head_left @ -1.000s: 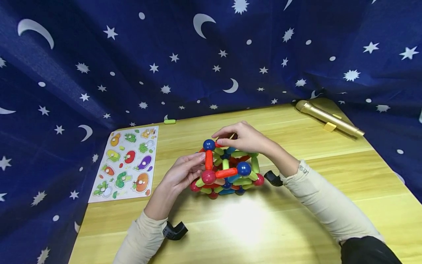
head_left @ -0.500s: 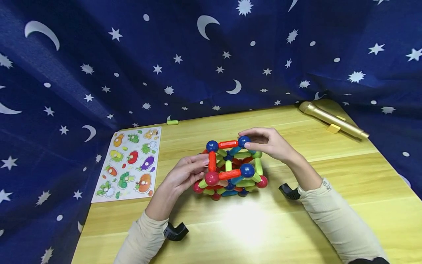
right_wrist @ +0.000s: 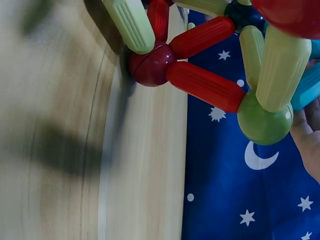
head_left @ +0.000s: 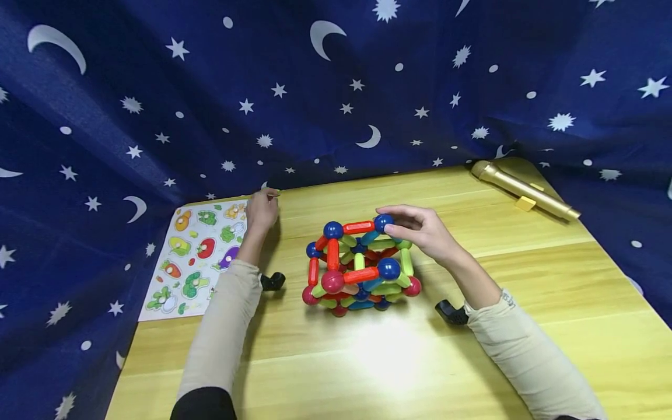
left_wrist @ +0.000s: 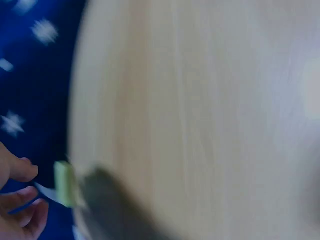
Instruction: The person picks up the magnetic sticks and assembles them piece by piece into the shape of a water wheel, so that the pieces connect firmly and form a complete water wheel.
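A framework of magnetic sticks and balls (head_left: pixel 362 274) stands mid-table, in red, green, blue and orange. My right hand (head_left: pixel 427 230) pinches a blue ball (head_left: pixel 384 223) at its top right corner, between thumb and fingers. In the right wrist view, that hand (right_wrist: pixel 310 145) shows only partly behind a green ball (right_wrist: pixel 265 120). Far off at the table's back edge, my left hand (head_left: pixel 262 211) reaches toward a light green stick (left_wrist: pixel 64 184). The left wrist view shows the thumb and bent fingers (left_wrist: pixel 22 170) just short of this stick, with a gap between.
A vegetable picture puzzle board (head_left: pixel 181 280) lies on the left, partly under the left forearm. At the back right rests a gold microphone (head_left: pixel 525 189) beside a small yellow block (head_left: pixel 525 203). A dark blue star-and-moon cloth (head_left: pixel 294 87) hangs behind the wooden table (head_left: pixel 420 373).
My left hand has let go of the framework and moved to the back left edge, by the green stick. My right hand has shifted right from the top red stick to the corner blue ball.
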Demonstrator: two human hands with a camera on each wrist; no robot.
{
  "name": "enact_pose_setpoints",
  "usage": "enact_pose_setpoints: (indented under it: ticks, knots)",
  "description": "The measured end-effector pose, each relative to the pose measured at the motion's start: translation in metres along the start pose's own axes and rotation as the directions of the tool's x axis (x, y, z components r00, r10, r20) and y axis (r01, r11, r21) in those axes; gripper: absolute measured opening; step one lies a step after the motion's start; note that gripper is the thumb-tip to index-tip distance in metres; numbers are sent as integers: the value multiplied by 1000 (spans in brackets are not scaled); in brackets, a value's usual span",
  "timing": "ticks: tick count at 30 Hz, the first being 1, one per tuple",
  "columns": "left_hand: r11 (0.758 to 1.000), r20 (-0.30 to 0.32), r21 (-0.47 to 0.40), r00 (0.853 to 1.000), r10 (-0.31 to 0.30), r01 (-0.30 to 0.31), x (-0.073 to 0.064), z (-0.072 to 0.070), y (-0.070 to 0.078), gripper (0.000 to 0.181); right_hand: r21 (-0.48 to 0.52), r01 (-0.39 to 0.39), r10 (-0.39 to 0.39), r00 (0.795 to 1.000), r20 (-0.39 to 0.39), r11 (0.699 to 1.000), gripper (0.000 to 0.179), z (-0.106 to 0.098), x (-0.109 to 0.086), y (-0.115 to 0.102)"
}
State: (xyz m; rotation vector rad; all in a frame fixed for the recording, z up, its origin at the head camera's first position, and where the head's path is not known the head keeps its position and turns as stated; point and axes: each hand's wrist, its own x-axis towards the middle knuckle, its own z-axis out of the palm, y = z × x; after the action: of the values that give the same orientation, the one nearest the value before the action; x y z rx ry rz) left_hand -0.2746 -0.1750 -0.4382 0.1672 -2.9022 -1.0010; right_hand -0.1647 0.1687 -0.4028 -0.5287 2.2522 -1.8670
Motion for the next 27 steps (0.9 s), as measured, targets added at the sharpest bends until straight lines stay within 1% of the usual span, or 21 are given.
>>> enact_pose_setpoints:
  ticks: [1, 2, 4, 6, 8, 10, 11, 13, 14, 15, 16, 18, 19, 20, 21, 22, 23, 24, 25, 26, 27]
  knots:
    - [991, -12, 128, 999, 30, -28, 11, 5, -7, 33, -2, -3, 3, 1000, 1, 1000, 39, 0, 0, 0]
    - [976, 6, 215, 999, 48, -48, 21, 9, -13, 37, -3, -6, 6, 1000, 1, 1000, 39, 0, -1, 0]
    - [944, 65, 321, 996, 52, -71, 35, 17, -24, 46, -8, -14, 14, 1000, 1, 1000, 40, 0, -2, 0]
    - [914, 112, 398, 993, 37, -79, 42, 23, -33, 52, -22, -22, 22, 1000, 1, 1000, 40, 0, -3, 0]
    - [893, 125, 444, 992, 25, -79, 46, 28, -38, 53, -36, -29, 29, 1000, 2, 999, 40, -1, -4, -1]
    - [868, 115, 490, 993, 28, -81, 46, 29, -41, 47, -45, -36, 36, 999, 4, 998, 40, -1, -4, -1]
    - [862, 101, 500, 994, 37, -83, 45, 29, -41, 43, -50, -37, 37, 999, 4, 998, 40, -2, -4, -1]
    - [865, 73, 495, 996, 61, -89, 42, 26, -40, 33, -52, -40, 41, 999, 3, 998, 40, -2, -4, -2]
    - [877, 67, 471, 995, 72, -95, 39, 24, -39, 31, -51, -42, 42, 999, 1, 998, 41, -2, -4, -2]
    - [897, 66, 432, 995, 73, -95, 35, 20, -37, 31, -52, -42, 42, 999, -1, 998, 41, -2, -4, -2]
    - [925, 58, 369, 996, 73, -89, 31, 15, -33, 32, -54, -42, 42, 999, -4, 998, 40, -2, -3, -3]
    - [979, 54, 191, 997, 63, -73, 18, 3, -23, 36, -59, -41, 41, 999, -6, 997, 40, -1, -2, -3]
    - [995, 62, 84, 997, 51, -56, 10, -5, -15, 39, -62, -40, 39, 999, -7, 997, 40, -1, -2, -3]
    - [998, 76, -24, 996, 53, -51, 0, -13, -6, 41, -63, -40, 40, 999, -6, 997, 40, -2, -2, -3]
    - [988, 103, -146, 993, 60, -44, -10, -21, 5, 43, -65, -39, 39, 999, -2, 997, 40, -2, -2, -3]
    - [964, 143, -263, 987, 77, -38, -23, -28, 18, 44, -62, -37, 37, 999, 4, 997, 41, -2, -2, -3]
    - [928, 196, -372, 975, 105, -25, -36, -35, 32, 44, -59, -34, 34, 999, 11, 998, 41, -3, -3, -3]
    - [886, 253, -463, 957, 143, -10, -50, -42, 47, 46, -53, -27, 28, 999, 19, 998, 42, -3, -3, -3]
    - [844, 310, -537, 931, 192, 5, -64, -46, 62, 47, -46, -16, 18, 999, 29, 999, 42, -4, -3, -2]
    - [804, 363, -594, 898, 247, 19, -78, -50, 77, 48, -37, -7, 9, 999, 38, 999, 42, -5, -3, -2]
    - [772, 416, -634, 863, 287, 49, -91, -52, 92, 48, -27, 2, -1, 999, 46, 1000, 41, -6, -3, -2]
